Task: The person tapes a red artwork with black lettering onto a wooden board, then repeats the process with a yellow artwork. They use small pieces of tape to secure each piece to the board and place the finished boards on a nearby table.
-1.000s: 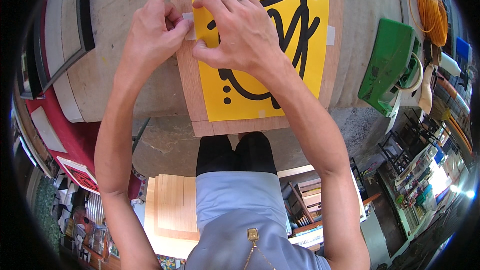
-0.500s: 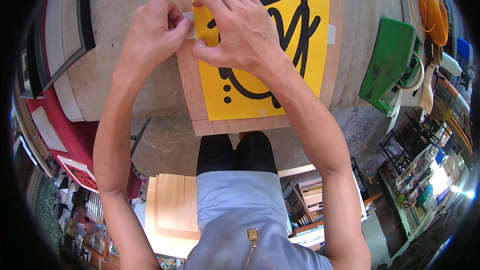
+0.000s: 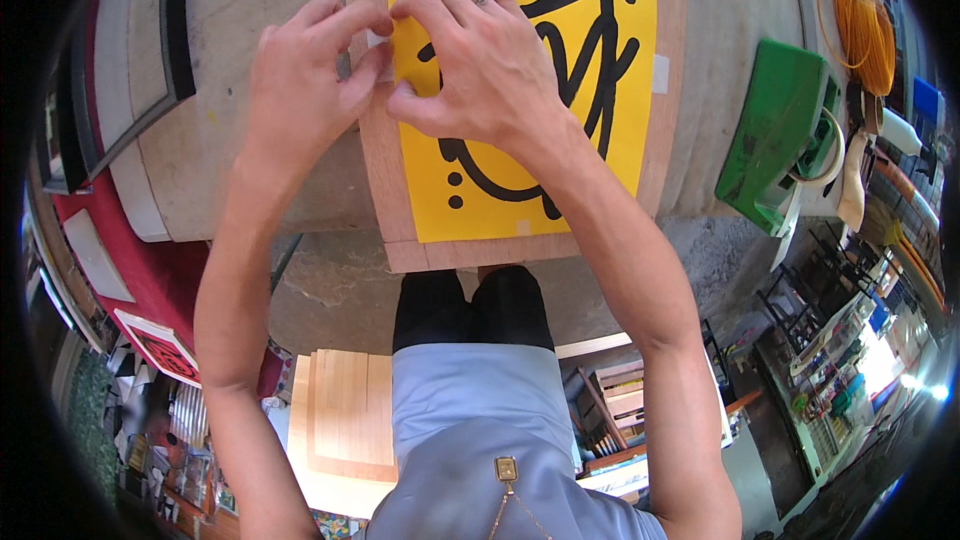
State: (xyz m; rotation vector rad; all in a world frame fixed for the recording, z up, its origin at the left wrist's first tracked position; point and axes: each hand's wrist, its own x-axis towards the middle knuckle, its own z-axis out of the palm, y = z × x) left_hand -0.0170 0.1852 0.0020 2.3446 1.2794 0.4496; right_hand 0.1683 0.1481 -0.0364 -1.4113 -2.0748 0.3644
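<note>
A yellow sheet of paper (image 3: pixel 470 215) with thick black brush-like strokes lies on a thin wooden board (image 3: pixel 400 230). My right hand (image 3: pixel 485 60) presses on it, palm down, fingers stretched forward and thumb out to the side. At the sheet's left edge my left hand (image 3: pixel 305 80) is curled, its index finger and thumb closing on a short whitish strip of tape (image 3: pixel 385 65). Part of that strip is hidden behind the fingers. A similar piece of tape (image 3: pixel 661 74) sits across the sheet's right edge, and a small pale one (image 3: pixel 523 227) shows near the bottom edge.
To the right stands a green tape dispenser (image 3: pixel 775 140) with a tape roll (image 3: pixel 828 155). Beyond it lies a coil of orange cord (image 3: pixel 864 30). Black-edged frames (image 3: pixel 178 30) lean at the left. The worktable's front edge runs just beyond my legs.
My left hand has moved slightly, its index finger coming down to the sheet's left edge by the thumb at the tape. My right hand stays nearly still on the sheet.
</note>
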